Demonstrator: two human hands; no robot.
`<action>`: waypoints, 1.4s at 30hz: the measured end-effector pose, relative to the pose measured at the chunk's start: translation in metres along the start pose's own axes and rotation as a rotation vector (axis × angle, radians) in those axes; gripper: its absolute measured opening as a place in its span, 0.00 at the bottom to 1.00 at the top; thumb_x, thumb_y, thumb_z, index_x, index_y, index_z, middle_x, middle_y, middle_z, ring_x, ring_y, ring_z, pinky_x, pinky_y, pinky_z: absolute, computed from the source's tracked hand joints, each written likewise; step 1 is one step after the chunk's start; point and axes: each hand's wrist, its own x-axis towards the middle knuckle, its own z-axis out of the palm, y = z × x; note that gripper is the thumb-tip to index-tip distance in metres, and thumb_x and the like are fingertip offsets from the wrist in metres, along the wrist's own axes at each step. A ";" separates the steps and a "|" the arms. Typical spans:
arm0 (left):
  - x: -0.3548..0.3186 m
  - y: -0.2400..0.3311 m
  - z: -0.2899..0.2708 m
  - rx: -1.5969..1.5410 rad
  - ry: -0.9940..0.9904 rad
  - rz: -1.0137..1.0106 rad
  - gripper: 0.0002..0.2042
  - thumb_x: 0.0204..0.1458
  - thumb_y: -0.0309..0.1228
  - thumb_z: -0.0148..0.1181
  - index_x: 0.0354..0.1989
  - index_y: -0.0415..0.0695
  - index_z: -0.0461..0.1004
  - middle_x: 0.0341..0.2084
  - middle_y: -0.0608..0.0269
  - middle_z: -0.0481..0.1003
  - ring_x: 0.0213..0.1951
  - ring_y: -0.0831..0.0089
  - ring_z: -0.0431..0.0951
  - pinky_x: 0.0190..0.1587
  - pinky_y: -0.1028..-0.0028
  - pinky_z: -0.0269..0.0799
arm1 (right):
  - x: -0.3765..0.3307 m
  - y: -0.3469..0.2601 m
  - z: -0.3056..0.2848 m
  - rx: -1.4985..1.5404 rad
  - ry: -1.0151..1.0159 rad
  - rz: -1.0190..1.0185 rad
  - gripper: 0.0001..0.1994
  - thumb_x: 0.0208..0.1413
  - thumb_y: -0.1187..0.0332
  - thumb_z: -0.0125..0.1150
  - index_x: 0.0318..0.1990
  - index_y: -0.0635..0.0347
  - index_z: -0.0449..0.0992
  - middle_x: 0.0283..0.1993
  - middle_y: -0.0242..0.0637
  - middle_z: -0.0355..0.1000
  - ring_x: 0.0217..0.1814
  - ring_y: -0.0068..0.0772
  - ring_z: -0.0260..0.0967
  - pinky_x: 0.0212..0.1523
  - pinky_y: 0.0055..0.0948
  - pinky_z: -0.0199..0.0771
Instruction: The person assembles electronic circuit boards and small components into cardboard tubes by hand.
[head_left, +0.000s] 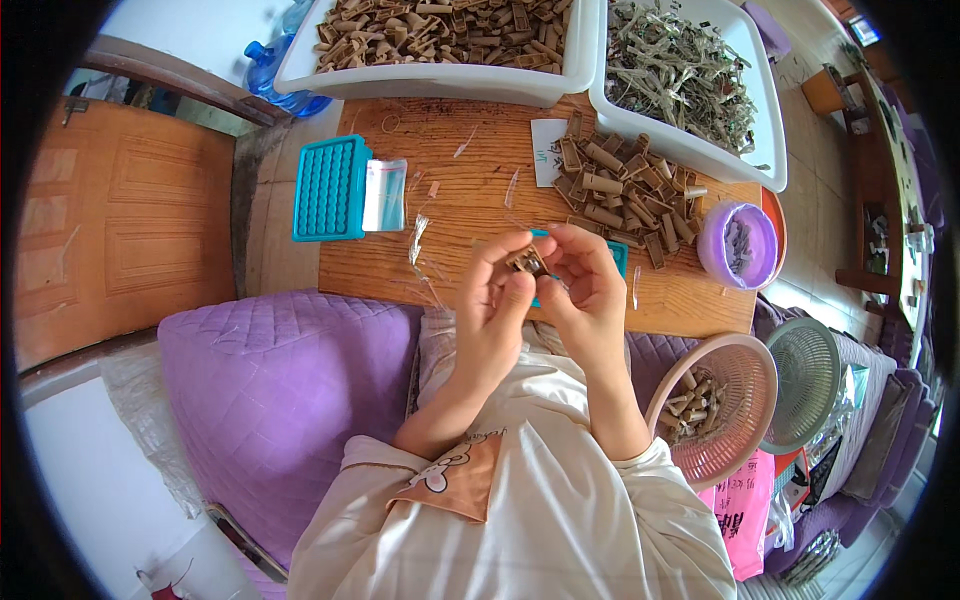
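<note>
Left hand: the left hand (497, 300) is raised over the near edge of the wooden table (470, 200); its fingers (500, 255) are curled narrow and pinch the left side of a small brown clip piece (526, 262).
Right hand: the right hand (590, 290) faces the left one; its fingertips (558, 245) are bent close together and grip the right side of the same piece, so both hands hold it between them.
Small brown clip piece: it sits between the tips of both hands, touching them; its exact shape is too small to tell.
Teal tray under the hands: a teal tray (618, 256) lies just behind the fingers, mostly hidden by them.
Pile of brown pieces: a loose pile of brown pieces (620, 190) lies on the table beyond the right fingertips, near but not touching them.
Purple cup: a purple cup (737, 245) with small bits inside stands to the right of the right fingers, apart from them.
Teal grid tray: a teal grid tray (328, 188) lies far left of the left fingers, with a small clear plastic bag (384, 195) touching its right side.
White bins: beyond the fingers, a white bin of brown pieces (440, 50) and a white bin of grey strips (690, 90) stand side by side.
Pink basket: a pink basket (725, 400) with some brown pieces is below and right of the right wrist.
Purple cushion: a purple quilted cushion (270, 390) is under the left forearm side.
</note>
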 end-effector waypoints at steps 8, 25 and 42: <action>0.004 -0.022 -0.005 0.160 -0.085 -0.003 0.13 0.51 0.26 0.44 0.46 0.38 0.59 0.38 0.57 0.67 0.39 0.77 0.67 0.42 0.80 0.62 | 0.007 0.001 -0.018 -0.402 -0.075 0.112 0.15 0.40 0.82 0.49 0.40 0.66 0.66 0.32 0.37 0.67 0.35 0.23 0.65 0.34 0.23 0.68; 0.013 -0.017 -0.016 -0.173 -0.036 -0.319 0.21 0.48 0.29 0.50 0.51 0.41 0.55 0.37 0.56 0.68 0.39 0.66 0.71 0.42 0.71 0.69 | -0.021 0.050 -0.087 -1.315 0.127 -0.056 0.11 0.42 0.76 0.51 0.37 0.59 0.66 0.29 0.39 0.65 0.29 0.43 0.62 0.31 0.36 0.63; 0.004 -0.021 -0.017 0.099 -0.240 -0.374 0.16 0.46 0.25 0.51 0.45 0.36 0.62 0.33 0.61 0.69 0.33 0.79 0.70 0.36 0.79 0.68 | -0.014 -0.005 -0.039 -0.892 -0.064 -0.555 0.10 0.32 0.83 0.57 0.27 0.62 0.69 0.27 0.38 0.69 0.32 0.36 0.68 0.29 0.27 0.69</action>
